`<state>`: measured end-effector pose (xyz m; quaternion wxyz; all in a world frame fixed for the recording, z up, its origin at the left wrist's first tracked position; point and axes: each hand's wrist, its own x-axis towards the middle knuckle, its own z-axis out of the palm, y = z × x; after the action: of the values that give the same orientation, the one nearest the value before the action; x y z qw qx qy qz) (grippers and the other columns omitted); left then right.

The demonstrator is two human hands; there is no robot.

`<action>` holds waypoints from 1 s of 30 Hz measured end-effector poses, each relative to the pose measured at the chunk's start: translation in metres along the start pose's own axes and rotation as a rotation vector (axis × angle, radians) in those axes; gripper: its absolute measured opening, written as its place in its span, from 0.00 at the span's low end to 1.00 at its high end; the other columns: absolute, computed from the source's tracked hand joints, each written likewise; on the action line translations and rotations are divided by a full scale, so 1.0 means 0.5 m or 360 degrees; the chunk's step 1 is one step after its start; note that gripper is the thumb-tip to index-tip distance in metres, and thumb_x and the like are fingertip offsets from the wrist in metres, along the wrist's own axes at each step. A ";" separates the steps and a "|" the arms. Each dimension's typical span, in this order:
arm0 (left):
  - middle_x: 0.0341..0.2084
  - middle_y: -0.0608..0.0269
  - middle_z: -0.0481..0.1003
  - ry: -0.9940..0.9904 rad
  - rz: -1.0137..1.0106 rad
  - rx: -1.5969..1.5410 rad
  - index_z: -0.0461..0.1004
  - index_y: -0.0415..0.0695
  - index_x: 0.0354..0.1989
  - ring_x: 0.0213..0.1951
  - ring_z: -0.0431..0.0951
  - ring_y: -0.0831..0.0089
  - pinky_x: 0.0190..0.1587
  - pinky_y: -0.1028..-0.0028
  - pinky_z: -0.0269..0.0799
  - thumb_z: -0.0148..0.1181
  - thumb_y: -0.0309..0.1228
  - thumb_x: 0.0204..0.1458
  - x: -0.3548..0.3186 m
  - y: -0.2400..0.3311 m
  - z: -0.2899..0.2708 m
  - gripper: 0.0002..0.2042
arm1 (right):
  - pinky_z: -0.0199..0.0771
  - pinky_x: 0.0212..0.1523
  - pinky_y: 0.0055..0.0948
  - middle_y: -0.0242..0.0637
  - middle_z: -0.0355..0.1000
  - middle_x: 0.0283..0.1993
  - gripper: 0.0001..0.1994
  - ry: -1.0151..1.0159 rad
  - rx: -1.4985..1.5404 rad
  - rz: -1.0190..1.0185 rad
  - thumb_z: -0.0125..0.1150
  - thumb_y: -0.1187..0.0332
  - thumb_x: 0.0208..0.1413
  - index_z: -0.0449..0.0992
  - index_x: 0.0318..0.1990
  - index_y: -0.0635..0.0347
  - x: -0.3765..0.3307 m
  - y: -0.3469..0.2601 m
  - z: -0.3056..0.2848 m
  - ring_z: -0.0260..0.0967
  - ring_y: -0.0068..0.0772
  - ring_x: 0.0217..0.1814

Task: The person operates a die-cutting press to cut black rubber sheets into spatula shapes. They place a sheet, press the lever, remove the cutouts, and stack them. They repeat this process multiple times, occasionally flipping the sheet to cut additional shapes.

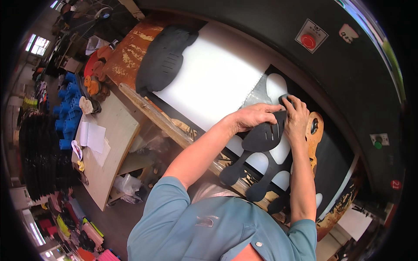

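Observation:
A black, flat, insole-shaped piece (257, 141) with several slits hangs between my hands above the press bed. My left hand (257, 117) pinches its upper edge, the thumb and fingers pressed together. Just to the right, my right hand (297, 118) has its fingers bent over dark material at the piece's far end; its grip there is partly hidden. Below the hands lies a black sheet (333, 163) with insole-shaped openings that show white board underneath. Close to my right wrist rests an orange cutting die (315, 128) with a dark round hole.
A stack of black slitted pieces (161, 61) sits at the far left of the white board (213, 65). The dark machine front carries a red push button (308, 41) and a green one (378, 145). On the left stands a wooden side table (109, 161) with a paper pad (93, 136).

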<state>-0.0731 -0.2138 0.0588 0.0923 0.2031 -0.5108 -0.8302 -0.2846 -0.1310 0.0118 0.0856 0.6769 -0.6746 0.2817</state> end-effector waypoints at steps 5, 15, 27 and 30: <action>0.42 0.59 0.85 0.0193 0.0105 0.0322 0.81 0.33 0.57 0.40 0.84 0.74 0.45 0.74 0.83 0.56 0.21 0.60 -0.064 0.022 0.003 0.18 | 0.73 0.51 0.45 0.41 0.79 0.45 0.04 0.0160 0.0033 0.0128 0.60 0.74 0.67 0.80 0.42 0.63 0.011 0.006 0.016 0.75 0.51 0.46; 0.47 0.53 0.86 0.1403 0.0457 0.1485 0.77 0.34 0.66 0.40 0.85 0.73 0.47 0.71 0.81 0.62 0.22 0.61 -0.248 0.119 -0.363 0.23 | 0.74 0.39 0.25 0.29 0.73 0.33 0.16 0.0873 0.1810 0.1197 0.53 0.57 0.80 0.77 0.42 0.57 -0.135 0.102 -0.177 0.70 0.20 0.34; 0.66 0.48 0.77 0.1646 0.0593 0.1753 0.76 0.39 0.69 0.68 0.76 0.58 0.71 0.61 0.71 0.60 0.36 0.70 -0.151 0.058 -0.302 0.22 | 0.73 0.70 0.41 0.51 0.70 0.74 0.38 0.0373 0.0407 0.1670 0.68 0.57 0.69 0.60 0.79 0.68 -0.441 0.124 -0.419 0.72 0.44 0.70; 0.65 0.46 0.77 0.0998 0.0829 0.1758 0.78 0.39 0.66 0.66 0.77 0.51 0.71 0.61 0.70 0.64 0.32 0.67 -0.032 -0.046 -0.060 0.20 | 0.71 0.71 0.50 0.62 0.64 0.74 0.47 -0.0153 0.0298 0.1028 0.79 0.60 0.51 0.63 0.77 0.67 -0.398 -0.022 -0.318 0.67 0.60 0.71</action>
<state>-0.0444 -0.2216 0.0307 0.3154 0.3218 -0.8405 -0.3008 -0.3027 0.1208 0.0474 -0.1025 0.4457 -0.8287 0.3228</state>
